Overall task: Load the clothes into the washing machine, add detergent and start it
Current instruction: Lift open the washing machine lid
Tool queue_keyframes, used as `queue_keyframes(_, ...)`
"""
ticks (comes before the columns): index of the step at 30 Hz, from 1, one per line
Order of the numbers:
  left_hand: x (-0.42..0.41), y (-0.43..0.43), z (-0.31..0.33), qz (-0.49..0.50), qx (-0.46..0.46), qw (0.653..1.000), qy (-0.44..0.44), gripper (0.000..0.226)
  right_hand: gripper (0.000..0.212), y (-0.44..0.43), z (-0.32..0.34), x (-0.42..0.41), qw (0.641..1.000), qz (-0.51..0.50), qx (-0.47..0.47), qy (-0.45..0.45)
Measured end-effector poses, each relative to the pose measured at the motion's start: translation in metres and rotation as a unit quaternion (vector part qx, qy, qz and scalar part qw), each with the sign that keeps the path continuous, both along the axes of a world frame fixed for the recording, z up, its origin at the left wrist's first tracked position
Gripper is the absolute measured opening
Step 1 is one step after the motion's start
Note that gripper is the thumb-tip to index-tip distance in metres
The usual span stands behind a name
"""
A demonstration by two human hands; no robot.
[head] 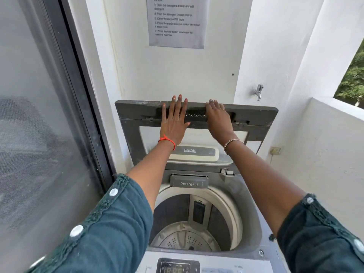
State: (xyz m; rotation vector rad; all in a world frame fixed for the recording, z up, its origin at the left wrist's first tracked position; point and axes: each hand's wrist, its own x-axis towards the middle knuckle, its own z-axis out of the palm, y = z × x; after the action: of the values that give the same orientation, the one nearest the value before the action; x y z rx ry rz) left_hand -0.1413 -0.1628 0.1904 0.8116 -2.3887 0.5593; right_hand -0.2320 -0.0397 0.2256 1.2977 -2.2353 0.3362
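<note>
Top-load washing machine (256, 223) in a narrow white-walled balcony nook. Near to far:

- Control panel (216, 263) at the front edge, dark display; digits too blurred to read.
- Drum (187, 239) open to view, perforated base plate showing in full, pale ring round the mouth.
- Grey drawer (189, 183) at the back rim, marked "Detergent", pushed in.
- Lid (130, 138) raised, near upright, leaning towards the back wall. Badge on it reads "DIGITAL".
- Both hands on the lid's upper part. Left hand (174, 123): fingers straight, slightly spread, flat on the lid, tips past the top edge. Red thread on that wrist.
- Right hand (218, 119): fingers close together, laid on the lid, tips at the top edge. Bead bracelet on that wrist. Teal sleeves with white buttons on both arms.
- Left side: dark-framed glass door (39, 115), dusty.
- Right side: socket (275, 150) low on the wall, metal tap (259, 91) above it, low wall with trees beyond.
- Back wall: printed notice (177, 20). Legible bits: "Open the detergent drawer and add detergent", "Push the detergent drawer back in", "Press the start button to activate the washing machine". The other lines are too blurred to read.
</note>
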Motion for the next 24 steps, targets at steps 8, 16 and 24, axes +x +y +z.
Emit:
queue_keyframes(8,-0.015,-0.017,0.022,-0.032,0.073,0.996,-0.051,0.076,0.058,-0.019,0.004,-0.021,0.999,-0.005,0.05,-0.022)
queue_keyframes(16,-0.024,-0.027,0.036,-0.027,0.117,0.987,-0.104,0.071,0.068,-0.031,0.016,-0.031,0.992,-0.024,0.111,-0.056)
queue_keyframes(24,-0.039,-0.04,0.043,-0.021,0.146,0.981,-0.128,0.069,0.072,-0.047,0.022,-0.048,0.989,-0.025,0.128,-0.07)
